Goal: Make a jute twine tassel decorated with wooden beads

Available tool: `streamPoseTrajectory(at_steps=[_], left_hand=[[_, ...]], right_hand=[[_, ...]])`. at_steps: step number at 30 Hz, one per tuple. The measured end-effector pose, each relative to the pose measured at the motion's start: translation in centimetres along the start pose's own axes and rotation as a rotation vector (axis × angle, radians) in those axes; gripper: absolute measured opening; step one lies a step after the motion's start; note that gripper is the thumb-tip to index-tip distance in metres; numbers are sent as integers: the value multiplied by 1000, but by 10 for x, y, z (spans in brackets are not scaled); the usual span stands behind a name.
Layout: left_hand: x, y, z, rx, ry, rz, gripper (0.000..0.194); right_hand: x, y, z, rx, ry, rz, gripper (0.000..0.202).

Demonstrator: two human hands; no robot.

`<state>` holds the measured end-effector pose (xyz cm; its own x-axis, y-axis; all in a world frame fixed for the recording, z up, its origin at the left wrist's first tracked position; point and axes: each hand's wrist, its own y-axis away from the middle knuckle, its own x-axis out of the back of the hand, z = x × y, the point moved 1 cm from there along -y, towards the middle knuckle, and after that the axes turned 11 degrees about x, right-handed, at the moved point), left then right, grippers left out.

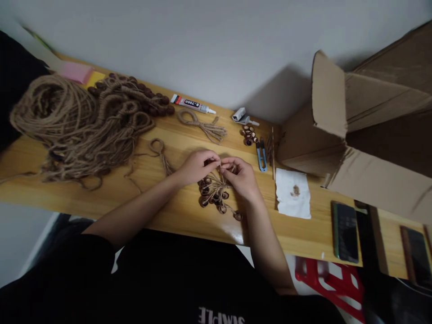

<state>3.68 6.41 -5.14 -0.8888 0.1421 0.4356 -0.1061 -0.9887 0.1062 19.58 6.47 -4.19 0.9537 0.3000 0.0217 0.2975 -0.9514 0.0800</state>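
My left hand (pixel 198 167) and my right hand (pixel 241 177) meet over the wooden table, their fingertips pinched together on a strand of brown twine. Below the fingers, a bundle of twine cords (pixel 214 185) fans out on the tabletop, with several dark brown round pieces at the cord ends. A looped length of twine (pixel 162 154) runs from the left toward my left wrist. Behind my hands lies another twine loop with a tied tail (pixel 206 128). The exact point where the fingertips grip is small and partly hidden.
A large heap of twine (pixel 84 121) covers the left of the table (pixel 189 225). A glue tube (pixel 192 104), loose brown pieces (pixel 249 135), blue snips (pixel 261 155), white tissue (pixel 293 193) and phone (pixel 344 231) lie around. A cardboard box (pixel 310 130) stands at right.
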Motion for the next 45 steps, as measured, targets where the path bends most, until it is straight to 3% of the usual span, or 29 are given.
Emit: streamPoseTrajectory(at_steps=[3, 9, 17, 24, 27, 34, 41, 45], left_hand=[[0, 0, 1, -17, 4, 5, 14], [3, 2, 3, 27, 49, -4, 32], [6, 1, 4, 62, 67, 29, 31], [27, -8, 0, 85, 165, 198, 23], [29, -11, 6, 115, 185, 179, 20], [9, -16, 24, 59, 78, 130, 23], [-16, -54, 43, -128, -151, 24, 26], [-33, -76, 60, -215, -419, -34, 34]], right_hand=[[0, 0, 0, 13, 23, -4, 25], [1, 1, 0, 17, 86, -4, 23], [1, 1, 5, 55, 164, -2, 18], [-2, 0, 6, 151, 330, -32, 16], [-3, 1, -1, 174, 399, -42, 18], [-6, 4, -15, 157, 591, -104, 23], [-9, 6, -18, 162, 713, -149, 24], [-7, 5, -20, 120, 712, -165, 21]])
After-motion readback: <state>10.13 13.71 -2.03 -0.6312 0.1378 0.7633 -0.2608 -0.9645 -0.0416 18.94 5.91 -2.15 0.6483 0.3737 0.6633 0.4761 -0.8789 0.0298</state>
